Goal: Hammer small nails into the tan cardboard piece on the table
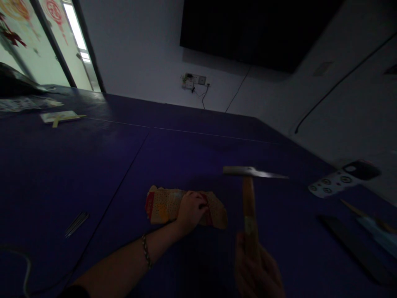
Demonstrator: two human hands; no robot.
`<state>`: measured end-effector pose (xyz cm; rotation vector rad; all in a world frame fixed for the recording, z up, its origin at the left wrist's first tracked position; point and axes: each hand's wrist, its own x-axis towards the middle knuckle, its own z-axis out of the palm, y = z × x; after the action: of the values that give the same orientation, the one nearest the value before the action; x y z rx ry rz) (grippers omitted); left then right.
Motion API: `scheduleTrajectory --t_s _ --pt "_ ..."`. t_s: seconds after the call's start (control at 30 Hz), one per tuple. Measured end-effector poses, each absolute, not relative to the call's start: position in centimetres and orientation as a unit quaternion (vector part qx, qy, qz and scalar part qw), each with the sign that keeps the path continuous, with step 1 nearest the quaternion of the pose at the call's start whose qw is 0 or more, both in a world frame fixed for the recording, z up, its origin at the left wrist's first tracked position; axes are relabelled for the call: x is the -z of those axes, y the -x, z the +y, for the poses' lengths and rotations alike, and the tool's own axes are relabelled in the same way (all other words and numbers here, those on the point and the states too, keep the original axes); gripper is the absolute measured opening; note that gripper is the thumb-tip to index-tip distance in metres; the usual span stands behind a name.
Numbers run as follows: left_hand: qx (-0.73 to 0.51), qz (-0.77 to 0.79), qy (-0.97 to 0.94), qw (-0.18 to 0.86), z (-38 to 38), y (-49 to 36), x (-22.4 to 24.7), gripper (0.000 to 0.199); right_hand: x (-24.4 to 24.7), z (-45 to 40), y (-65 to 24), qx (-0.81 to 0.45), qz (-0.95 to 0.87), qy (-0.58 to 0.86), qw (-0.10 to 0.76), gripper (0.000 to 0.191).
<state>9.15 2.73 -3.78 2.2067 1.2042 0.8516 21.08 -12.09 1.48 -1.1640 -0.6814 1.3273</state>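
Observation:
My right hand [256, 269] is wrapped round the wooden handle of a hammer [249, 203]. The hammer stands upright above the table, its metal head pointed toward the right. My left hand [192, 211] rests on a flat tan, dotted piece shaped like an insole [163, 207], which has red bands and an orange patch. The fingers of this hand are curled and pinched together near a red band. Whatever they may pinch is too dark and small to make out. The hammer head is apart from the piece, up and to its right.
Several thin metal rods or nails [77, 224] lie at the left of the purple table [186, 153]. To the right are a patterned phone case [336, 182], a long dark flat object [350, 248] and a blue-handled item [376, 234]. Papers [62, 116] lie far left.

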Motion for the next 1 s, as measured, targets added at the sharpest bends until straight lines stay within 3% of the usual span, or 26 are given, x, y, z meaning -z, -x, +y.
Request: scheduleTrajectory --t_s 0.13,0.23,0.33,0.43,0.63,0.9,1.0 --pt "-0.306 0.445 -0.807 0.237 2.7 -9.1 4.0 0.013 -1.4 -6.1 -23.5 -0.665 -0.312 0.297 0.61 0.027" --pt "-0.281 0.447 -0.824 0.205 2.4 -9.0 3.8 0.018 -0.6 -2.7 -25.7 -0.738 -0.324 0.14 0.575 0.04" --pt "-0.245 0.462 -0.837 0.161 1.9 -9.1 3.2 0.022 0.8 -1.5 -27.1 -0.702 -0.248 0.053 0.666 0.043" --pt "-0.232 0.49 -0.829 0.138 1.4 -9.2 2.6 0.025 2.1 -1.6 -27.5 -0.665 -0.178 0.102 0.718 0.04" --pt "-0.236 0.502 -0.823 0.121 1.1 -9.1 2.3 0.031 3.6 -1.5 -28.0 -0.676 -0.19 0.168 0.692 0.043" --pt "-0.215 0.486 -0.841 0.102 1.2 -8.1 0.3 0.052 4.5 -1.2 -28.5 -0.802 -0.192 0.102 0.556 0.046" --pt "-0.214 0.481 -0.847 0.079 1.2 -5.6 -1.2 0.036 4.8 -1.3 -28.4 -0.824 -0.206 0.12 0.514 0.055"
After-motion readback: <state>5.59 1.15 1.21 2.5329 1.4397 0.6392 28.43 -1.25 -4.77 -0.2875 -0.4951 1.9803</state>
